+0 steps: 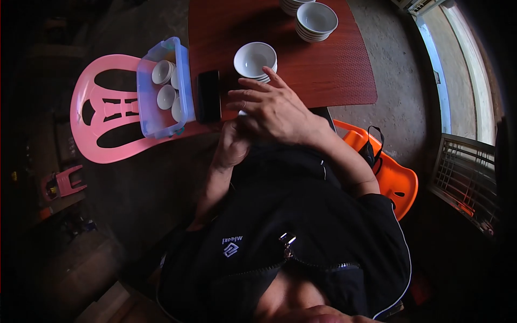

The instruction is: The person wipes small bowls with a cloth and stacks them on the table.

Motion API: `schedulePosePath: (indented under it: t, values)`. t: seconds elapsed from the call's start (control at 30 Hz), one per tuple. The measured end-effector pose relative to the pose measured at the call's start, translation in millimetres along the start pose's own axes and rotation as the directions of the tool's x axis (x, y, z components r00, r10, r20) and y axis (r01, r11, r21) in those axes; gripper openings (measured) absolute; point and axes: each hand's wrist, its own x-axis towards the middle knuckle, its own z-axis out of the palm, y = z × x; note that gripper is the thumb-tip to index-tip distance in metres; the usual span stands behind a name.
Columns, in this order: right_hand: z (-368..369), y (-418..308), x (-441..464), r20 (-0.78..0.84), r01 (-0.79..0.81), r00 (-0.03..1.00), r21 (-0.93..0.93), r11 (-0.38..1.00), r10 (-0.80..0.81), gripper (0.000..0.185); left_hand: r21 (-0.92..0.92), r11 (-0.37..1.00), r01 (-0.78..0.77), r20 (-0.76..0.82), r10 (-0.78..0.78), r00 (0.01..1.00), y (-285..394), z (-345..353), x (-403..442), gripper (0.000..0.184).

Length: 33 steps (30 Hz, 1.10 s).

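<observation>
My right hand (280, 110) reaches across in front of me with its fingers stretched out and apart, just below a short stack of white bowls (255, 60). Under it is my left hand (235, 142), curled, its fingers mostly hidden by the right. Between the two hands a sliver of a small white object (242, 113) shows; its kind is hidden. Left of the hands, a black phone-like slab (209, 97) lies along the table's edge. Beside that, a clear blue plastic box (187, 81) holds several small white cups (167, 97).
On the red-brown table (344, 81), a taller bowl stack (316, 21) stands at the far right, another (295, 5) behind it. A pink plastic chair (86, 97) sits under the box. An orange chair (398, 183) with a black strap (377, 142) is at right.
</observation>
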Motion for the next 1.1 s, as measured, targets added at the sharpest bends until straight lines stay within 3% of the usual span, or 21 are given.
schedulePosePath:
  t: [0.07,0.1,0.13,0.17,0.2,0.23,0.3,0.33,0.4,0.5,0.53,0.57,0.6,0.63,0.7,0.77,0.87,0.9,0.97,1.0,1.1]
  values:
    - [0.2,25.4,-0.3,0.103,0.058,0.993,0.027,0.998,-0.061,0.030,-0.025,0.989,0.149,-0.047,-0.150,0.988,17.8,16.4,3.8,0.017]
    - [-2.5,42.6,-4.4,0.189,0.018,0.979,0.264,0.964,-0.070,0.031,-0.019,0.982,0.189,-0.082,-0.190,0.978,21.4,22.0,4.7,0.026]
    - [-6.0,42.9,-8.2,0.024,0.045,0.998,0.383,0.923,-0.059,0.035,-0.014,0.983,0.185,-0.098,-0.186,0.978,22.2,19.9,0.5,0.026]
    - [-6.6,39.0,-7.5,0.112,-0.162,0.987,0.704,0.692,0.118,0.039,-0.181,0.969,0.168,-0.062,-0.181,0.981,21.7,16.5,-1.3,0.031]
    - [-10.5,31.9,-6.5,0.263,-0.333,0.934,0.885,0.325,0.242,0.045,-0.345,0.927,0.149,-0.022,-0.166,0.986,21.1,14.0,-1.0,0.036]
    - [0.0,32.7,-11.5,0.262,-0.306,0.925,0.943,0.131,0.274,0.054,-0.519,0.849,0.095,0.014,-0.103,0.995,19.5,14.8,1.8,0.043]
    - [17.3,14.0,-16.9,0.170,-0.060,0.855,0.971,-0.231,0.491,0.054,-0.581,0.814,0.023,-0.080,-0.086,0.993,10.8,15.0,2.6,0.046]
    - [17.4,2.2,-15.6,0.111,0.015,0.793,0.979,-0.202,0.599,0.055,-0.637,0.770,-0.039,-0.173,-0.094,0.980,4.0,12.6,2.7,0.050]
    - [36.8,-3.7,-17.8,-0.152,0.048,0.670,0.986,0.162,0.727,0.056,-0.688,0.724,-0.048,-0.142,-0.070,0.987,-3.9,8.8,6.4,0.050]
    - [38.7,-17.7,-14.2,-0.312,0.160,0.574,0.950,0.270,0.757,0.053,-0.529,0.841,-0.115,-0.264,-0.035,0.964,0.1,24.8,16.7,0.045]
    - [31.0,-26.4,-6.5,-0.405,0.111,0.569,0.900,0.421,0.716,0.065,-0.474,0.872,-0.118,-0.291,-0.029,0.956,1.5,32.2,19.8,0.046]
    - [25.8,-24.7,-7.0,-0.407,0.109,0.566,0.899,0.424,0.717,0.065,-0.419,0.900,-0.120,-0.318,-0.022,0.948,4.0,37.7,21.2,0.047]
    - [19.4,-20.8,-7.7,-0.543,-0.159,0.669,0.563,0.811,0.508,0.060,-0.456,0.887,-0.077,-0.380,-0.115,0.918,7.3,41.7,19.9,0.045]
    - [12.9,-19.4,-7.4,-0.523,-0.311,0.806,0.023,0.950,0.277,0.057,-0.460,0.887,-0.044,-0.348,-0.134,0.928,7.1,39.6,18.5,0.044]
    - [22.3,-24.0,6.2,-0.430,-0.306,0.887,-0.278,0.911,0.167,0.047,-0.425,0.905,-0.014,-0.368,-0.158,0.916,-1.6,40.3,11.7,0.043]
    - [25.4,-25.9,8.9,-0.346,-0.318,0.916,-0.324,0.891,0.202,0.042,-0.553,0.833,-0.018,-0.335,-0.203,0.920,-19.6,19.0,5.5,0.043]
    - [29.4,-21.6,-9.4,-0.346,-0.126,0.938,-0.405,0.906,-0.024,0.045,-0.831,0.556,-0.018,-0.248,-0.341,0.907,-11.2,6.0,6.4,0.043]
    - [29.9,-19.5,-12.2,-0.379,-0.109,0.924,-0.407,0.907,-0.059,0.046,-0.958,0.283,0.038,-0.014,-0.179,0.984,-2.3,1.8,8.5,0.044]
    - [29.5,-18.8,-18.0,-0.431,-0.115,0.902,-0.232,0.966,0.004,0.049,-0.834,0.546,0.082,-0.020,-0.178,0.984,4.6,8.2,10.1,0.044]
    - [27.2,-16.7,-13.8,-0.509,-0.129,0.859,-0.121,0.984,0.050,0.050,-0.857,0.514,0.044,-0.079,-0.216,0.973,-0.4,6.4,13.8,0.044]
    - [10.1,-6.6,-7.6,-0.608,-0.128,0.751,0.251,0.959,0.259,0.042,-0.651,0.759,-0.010,-0.195,-0.154,0.969,4.1,14.7,14.0,0.047]
